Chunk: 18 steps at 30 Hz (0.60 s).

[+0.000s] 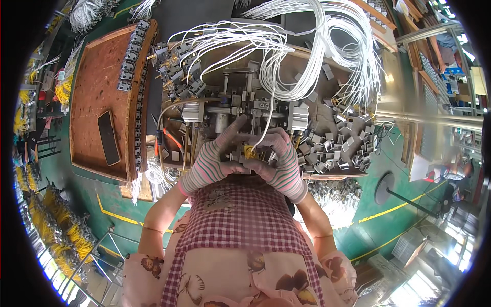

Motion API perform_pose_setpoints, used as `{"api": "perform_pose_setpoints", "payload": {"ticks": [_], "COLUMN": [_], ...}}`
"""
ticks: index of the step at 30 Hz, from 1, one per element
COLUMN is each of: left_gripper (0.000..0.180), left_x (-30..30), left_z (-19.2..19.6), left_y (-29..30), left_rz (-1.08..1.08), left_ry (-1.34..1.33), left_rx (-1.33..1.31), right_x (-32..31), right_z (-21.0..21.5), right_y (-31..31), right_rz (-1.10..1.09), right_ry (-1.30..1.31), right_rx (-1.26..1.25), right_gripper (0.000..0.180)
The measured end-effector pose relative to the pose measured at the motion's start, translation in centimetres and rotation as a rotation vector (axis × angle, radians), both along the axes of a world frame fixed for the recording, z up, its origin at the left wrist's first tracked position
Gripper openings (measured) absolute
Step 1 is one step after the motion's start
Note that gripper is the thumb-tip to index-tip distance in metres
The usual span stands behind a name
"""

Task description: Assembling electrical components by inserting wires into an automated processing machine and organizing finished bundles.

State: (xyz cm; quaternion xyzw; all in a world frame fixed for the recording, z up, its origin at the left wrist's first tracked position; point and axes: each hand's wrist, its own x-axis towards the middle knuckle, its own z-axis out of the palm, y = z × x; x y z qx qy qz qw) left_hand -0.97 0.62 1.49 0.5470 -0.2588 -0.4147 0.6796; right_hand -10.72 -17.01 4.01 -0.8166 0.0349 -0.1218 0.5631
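Observation:
Both hands wear striped, grey-fingered gloves and meet over the front of a metal bench fixture (221, 123). My left hand (212, 159) has its index finger stretched toward the fixture and its thumb apart; I see nothing held in it. My right hand (279, 161) is curled with thumb and fingers around a small yellow, brass-like part (249, 151). A white cable (267, 128) runs from that part up to a large coil of white cables (294, 77) behind the fixture. The fingertips partly cover the yellow part, so its full shape is hidden.
Loose metal housings (337, 143) are heaped right of the fixture. Grey blocks with cables (179, 71) are stacked behind left. A wooden tray (94, 71) on the left holds a dark phone (108, 138) and a row of metal blocks. A round-based stand (385, 188) is on the right.

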Motion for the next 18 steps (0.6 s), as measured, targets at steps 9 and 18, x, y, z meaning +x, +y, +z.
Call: {"api": "perform_pose_setpoints", "payload": {"ticks": [9,18], "left_gripper": [0.101,0.06], "left_x": [-0.2,-1.1], "left_z": [0.6,-1.9], "left_y": [0.7,0.1], "left_rz": [-0.033,0.173], "left_ry": [-0.844,0.163], "left_rx": [0.303,0.095], "right_x": [0.9,1.3], "right_z": [-0.4,-0.9], "right_y": [-0.5,-0.7], "right_rz": [0.055,0.251], "right_ry": [0.046,0.125], "right_rx": [0.003,-0.044], "right_gripper": [0.044,0.071]}}
